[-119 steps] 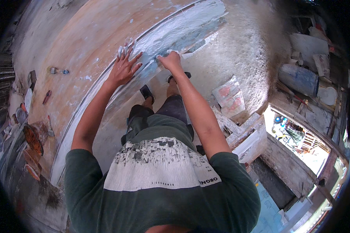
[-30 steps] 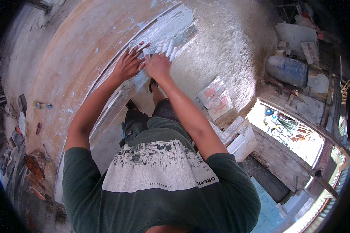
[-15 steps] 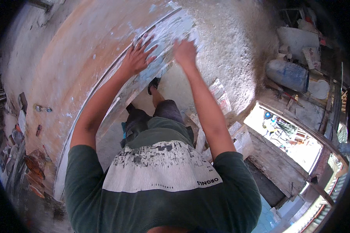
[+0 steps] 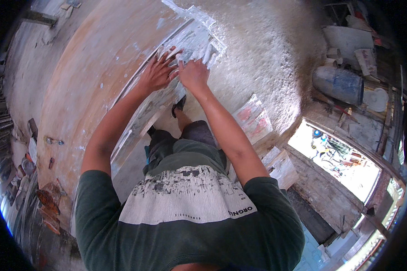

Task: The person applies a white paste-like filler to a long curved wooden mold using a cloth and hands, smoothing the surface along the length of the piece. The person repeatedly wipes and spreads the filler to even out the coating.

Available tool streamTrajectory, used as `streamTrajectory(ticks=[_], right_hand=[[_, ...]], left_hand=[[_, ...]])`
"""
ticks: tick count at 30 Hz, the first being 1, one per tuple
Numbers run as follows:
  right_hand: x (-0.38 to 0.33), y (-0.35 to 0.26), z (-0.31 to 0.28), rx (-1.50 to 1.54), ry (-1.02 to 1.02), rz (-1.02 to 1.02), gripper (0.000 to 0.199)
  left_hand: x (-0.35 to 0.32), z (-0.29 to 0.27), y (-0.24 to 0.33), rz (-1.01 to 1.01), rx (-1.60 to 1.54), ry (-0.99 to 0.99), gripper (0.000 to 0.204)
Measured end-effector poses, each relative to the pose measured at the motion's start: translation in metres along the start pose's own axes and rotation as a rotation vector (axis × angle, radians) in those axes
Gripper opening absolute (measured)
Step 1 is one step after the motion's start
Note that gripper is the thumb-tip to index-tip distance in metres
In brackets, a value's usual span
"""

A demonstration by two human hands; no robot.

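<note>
My left hand (image 4: 158,73) lies with its fingers spread over a whitish, wet-looking, wrinkled layer (image 4: 191,39) along a long pale strip (image 4: 132,86). White smears show on the fingertips. Close beside it on the right, my right hand (image 4: 194,74) is closed, knuckles up, over the same layer. Its fingers are turned under, so whatever they pinch or press is hidden. The two hands nearly touch at the fingers. The strip runs along the edge of a broad brown, stained surface (image 4: 86,86).
Small metal hardware (image 4: 54,141) lies on the brown surface at left. A rough pale wall-like mass (image 4: 262,58) rises to the right. Beyond are a blue drum (image 4: 338,85), a white lid (image 4: 375,99) and a wooden-framed opening (image 4: 332,158). A patterned sheet (image 4: 253,118) leans below my right forearm.
My right hand has moved left and down, close to my left hand. The left has shifted slightly down, its fingers still spread. The whole view has tilted a little.
</note>
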State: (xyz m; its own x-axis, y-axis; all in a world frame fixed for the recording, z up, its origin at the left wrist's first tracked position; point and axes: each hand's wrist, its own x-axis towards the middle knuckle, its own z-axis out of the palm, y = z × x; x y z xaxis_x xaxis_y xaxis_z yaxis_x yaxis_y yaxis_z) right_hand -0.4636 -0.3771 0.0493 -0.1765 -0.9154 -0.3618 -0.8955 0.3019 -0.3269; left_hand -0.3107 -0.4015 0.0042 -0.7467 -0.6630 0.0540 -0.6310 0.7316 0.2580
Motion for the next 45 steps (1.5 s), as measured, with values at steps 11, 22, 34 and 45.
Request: streamTrajectory(ticks=[11,22,34,45], right_hand=[[0.094,0.054,-0.076,0.087,0.058,0.011,0.062],[0.107,0.097,0.032,-0.070,-0.003,-0.010,0.048],[0.058,-0.011,0.021,-0.150,0.056,-0.070,0.055],[-0.160,-0.137,0.133,-0.227,-0.260,-0.427,0.063]], left_hand=[[0.058,0.011,0.005,-0.205,-0.034,0.017,0.048],[0.089,0.021,0.018,-0.025,0.043,-0.115,0.048],[-0.034,0.012,0.006,-0.051,-0.206,-0.052,0.054],[-0.335,-0.042,0.012,-0.319,-0.306,-0.352,0.056]])
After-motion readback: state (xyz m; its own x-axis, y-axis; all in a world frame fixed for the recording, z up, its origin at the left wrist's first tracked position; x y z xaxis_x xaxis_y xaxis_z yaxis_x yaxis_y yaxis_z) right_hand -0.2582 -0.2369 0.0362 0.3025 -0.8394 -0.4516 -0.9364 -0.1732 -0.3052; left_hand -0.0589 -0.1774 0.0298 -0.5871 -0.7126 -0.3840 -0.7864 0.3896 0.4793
